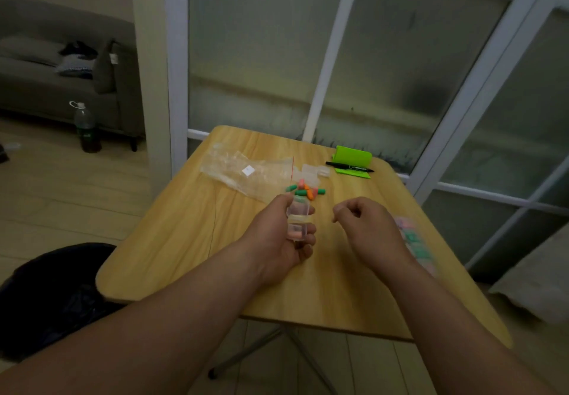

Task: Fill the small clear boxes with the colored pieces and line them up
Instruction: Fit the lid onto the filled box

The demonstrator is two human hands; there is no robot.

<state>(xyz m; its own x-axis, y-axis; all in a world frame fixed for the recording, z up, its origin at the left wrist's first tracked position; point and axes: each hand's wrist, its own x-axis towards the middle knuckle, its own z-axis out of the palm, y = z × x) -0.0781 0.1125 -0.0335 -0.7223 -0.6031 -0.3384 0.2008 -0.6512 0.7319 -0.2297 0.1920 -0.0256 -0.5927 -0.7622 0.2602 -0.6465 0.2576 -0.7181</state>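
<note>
The person's left hand (278,234) held a small clear plastic box (297,220) above the light wooden table (191,240). The fingers were wrapped around the box, with the thumb on top, so it would not slip. It looked tipped on its side, and something pink showed near its lower end. I think the hand held it that way so more pieces could go in.

The right hand (368,228) hung just beside it. Its fingers were curled in loosely, and I could not tell if they held a tiny piece.

A little pile of green, orange and pink pieces (304,190) lay on the table just past the box, easy to reach. Behind it lay an empty clear plastic bag (243,169).

By the right wrist, near the table's edge, sat a blurry row of filled boxes (415,240), likely the finished ones lined up.
</note>
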